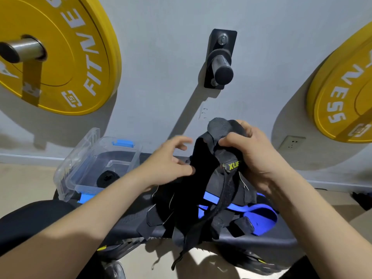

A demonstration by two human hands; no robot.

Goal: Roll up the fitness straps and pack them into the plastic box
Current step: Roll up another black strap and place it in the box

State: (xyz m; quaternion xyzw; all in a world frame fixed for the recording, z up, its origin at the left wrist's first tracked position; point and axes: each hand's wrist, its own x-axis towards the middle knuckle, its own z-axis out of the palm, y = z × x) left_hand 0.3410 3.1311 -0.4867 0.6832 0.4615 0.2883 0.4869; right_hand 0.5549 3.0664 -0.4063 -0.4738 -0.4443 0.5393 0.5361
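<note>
I count two hands, my left hand (171, 160) and my right hand (251, 156). My right fingers hold one black strap (203, 158). Left of my fingers, one rolled strap (107, 179) sits in one plastic box (66, 174). Under my fingers lie one blue band (259, 216) and a heap of straps (159, 216) too tangled to count. Above hang two yellow plates, the left plate (66, 57) and the right plate (342, 101), with one black peg (220, 63) between them.

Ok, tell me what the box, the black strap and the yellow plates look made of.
Box: clear hard plastic, glossy; you see through its walls. Black strap: woven fabric, matte, limp, with frayed threads; likely nylon or cotton. Yellow plate: matte, probably rubber-coated, around a shiny metal peg.
</note>
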